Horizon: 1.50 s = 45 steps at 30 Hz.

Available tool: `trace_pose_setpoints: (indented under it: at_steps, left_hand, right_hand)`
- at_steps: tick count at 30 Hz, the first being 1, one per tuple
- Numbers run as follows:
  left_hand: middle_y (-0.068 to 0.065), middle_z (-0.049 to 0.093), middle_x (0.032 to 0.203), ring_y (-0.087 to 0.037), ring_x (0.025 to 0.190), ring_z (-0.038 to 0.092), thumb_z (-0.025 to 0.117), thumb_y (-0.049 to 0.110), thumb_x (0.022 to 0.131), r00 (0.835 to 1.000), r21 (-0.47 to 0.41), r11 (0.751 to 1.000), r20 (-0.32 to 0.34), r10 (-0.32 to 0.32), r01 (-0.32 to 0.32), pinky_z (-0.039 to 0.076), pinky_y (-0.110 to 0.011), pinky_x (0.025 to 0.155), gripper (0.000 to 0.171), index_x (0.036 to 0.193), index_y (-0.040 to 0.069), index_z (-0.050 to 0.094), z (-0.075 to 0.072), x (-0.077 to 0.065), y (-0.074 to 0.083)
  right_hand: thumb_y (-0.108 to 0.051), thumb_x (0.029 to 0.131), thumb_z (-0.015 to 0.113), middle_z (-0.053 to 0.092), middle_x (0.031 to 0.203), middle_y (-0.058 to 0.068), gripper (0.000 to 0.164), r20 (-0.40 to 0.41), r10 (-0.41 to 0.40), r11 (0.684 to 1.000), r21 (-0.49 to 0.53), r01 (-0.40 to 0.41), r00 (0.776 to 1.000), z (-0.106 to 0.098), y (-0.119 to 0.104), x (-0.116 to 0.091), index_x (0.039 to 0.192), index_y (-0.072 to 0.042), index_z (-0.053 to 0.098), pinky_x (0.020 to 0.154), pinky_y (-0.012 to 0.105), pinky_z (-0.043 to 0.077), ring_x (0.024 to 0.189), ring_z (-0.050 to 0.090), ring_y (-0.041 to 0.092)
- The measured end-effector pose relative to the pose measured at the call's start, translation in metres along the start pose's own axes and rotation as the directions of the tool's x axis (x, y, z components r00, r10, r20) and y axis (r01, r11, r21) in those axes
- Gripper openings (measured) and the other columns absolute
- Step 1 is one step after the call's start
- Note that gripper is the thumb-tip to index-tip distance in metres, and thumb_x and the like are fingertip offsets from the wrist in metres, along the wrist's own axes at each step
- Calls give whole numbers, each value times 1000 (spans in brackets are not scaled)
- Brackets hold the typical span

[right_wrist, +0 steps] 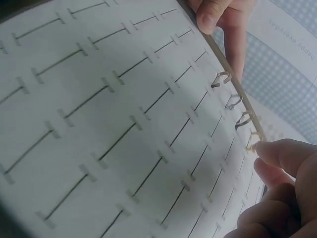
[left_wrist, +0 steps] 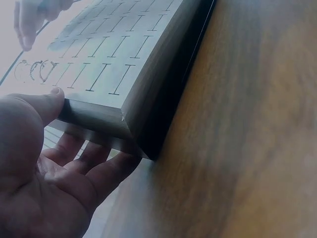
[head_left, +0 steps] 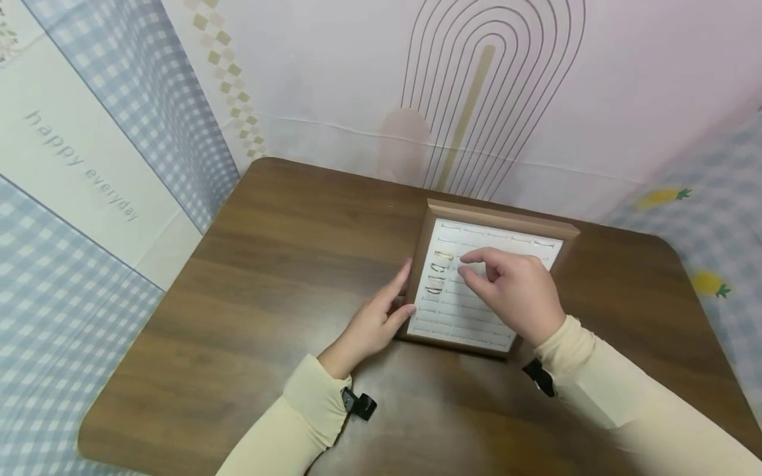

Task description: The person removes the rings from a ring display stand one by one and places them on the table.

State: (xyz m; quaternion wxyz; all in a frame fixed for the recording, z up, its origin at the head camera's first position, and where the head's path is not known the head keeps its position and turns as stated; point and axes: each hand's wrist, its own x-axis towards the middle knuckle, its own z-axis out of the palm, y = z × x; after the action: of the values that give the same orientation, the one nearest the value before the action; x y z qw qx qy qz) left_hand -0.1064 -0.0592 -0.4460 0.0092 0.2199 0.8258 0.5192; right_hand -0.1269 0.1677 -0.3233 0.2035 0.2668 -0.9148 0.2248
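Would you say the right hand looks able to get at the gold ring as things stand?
Probably yes: the right hand is over the frame, close beside the gold ring, with nothing visible between them, and the left hand grips the frame's left side, out of the way.

1. Left side: room over worktop [head_left: 268,264], but left grip [head_left: 373,322] blocks tray's [head_left: 455,324] left edge.
2. Right grip [head_left: 520,291] over tray, blocks top-down access beside rings [head_left: 438,268].
3. Four rings stand proud in left column; raised rim [head_left: 503,223] all round.
4. Cloth backdrop [head_left: 333,86] limits far side.
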Motion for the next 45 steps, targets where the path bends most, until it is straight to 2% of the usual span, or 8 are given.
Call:
trace_pose_setpoints:
  at_steps: [10, 16, 19, 25, 33, 39, 45]
  left_hand:
    - [-9, 28, 162, -31, 135, 49, 57, 17, 104, 1000, 12, 1000, -10, 8, -8, 40, -43, 113, 74, 163, 25, 15, 0, -1, 1]
    - [-6, 26, 164, -29, 137, 47, 56, 19, 104, 1000, 25, 1000, -6, 6, -6, 39, -42, 114, 72, 163, 26, 14, -2, -2, 2]
    - [-5, 26, 164, -28, 137, 47, 56, 19, 104, 1000, 33, 999, -8, 16, -15, 39, -42, 114, 72, 163, 26, 14, -1, -1, 2]
    - [-6, 28, 163, -28, 136, 48, 56, 18, 104, 1000, 41, 999, -9, 17, -17, 40, -42, 113, 73, 163, 26, 14, 0, 0, 1]
    - [-2, 23, 165, -25, 141, 42, 56, 18, 104, 1000, 37, 999, -4, -6, 6, 37, -40, 115, 74, 163, 29, 12, -1, -1, 2]
    - [1, 21, 165, -23, 143, 39, 56, 17, 104, 1000, 34, 999, -7, -5, 6, 36, -37, 116, 74, 163, 27, 12, -2, 0, 3]
    - [0, 20, 165, -23, 145, 35, 56, 17, 104, 1000, 30, 1000, -5, -2, 2, 33, -38, 117, 75, 163, 27, 12, -2, -1, 2]
  right_hand:
    - [-12, 85, 78, 42, 51, -10, 9, 20, -44, 999, -10, 45, 999, 11, -11, 17, 94, -11, 79, 43, 26, 33, 44, 36, 6]
    - [-14, 86, 78, 65, 62, -3, 4, 44, -20, 999, -32, 22, 999, 16, -15, 21, 89, -12, 79, 45, 28, 41, 48, 48, 8]
    - [-14, 86, 78, 71, 69, 0, 4, 34, -26, 999, -36, 27, 999, 16, -13, 20, 88, -11, 79, 46, 28, 43, 49, 51, 8]
    - [-13, 84, 79, 71, 69, 0, 4, 32, -44, 998, -35, 45, 999, 15, -11, 19, 88, -12, 78, 45, 28, 43, 48, 51, 7]
    - [-10, 85, 78, 72, 72, 0, 4, 49, -57, 998, -33, 58, 997, 13, -12, 19, 88, -12, 79, 46, 28, 44, 49, 51, 7]
    - [-9, 85, 78, 70, 69, -2, 5, 55, -54, 998, -37, 56, 997, 9, -13, 18, 88, -11, 80, 47, 28, 43, 49, 47, 6]
    - [-12, 85, 79, 70, 67, -3, 4, 63, -47, 998, -45, 50, 997, 7, -14, 15, 89, -12, 80, 48, 29, 45, 50, 48, 6]
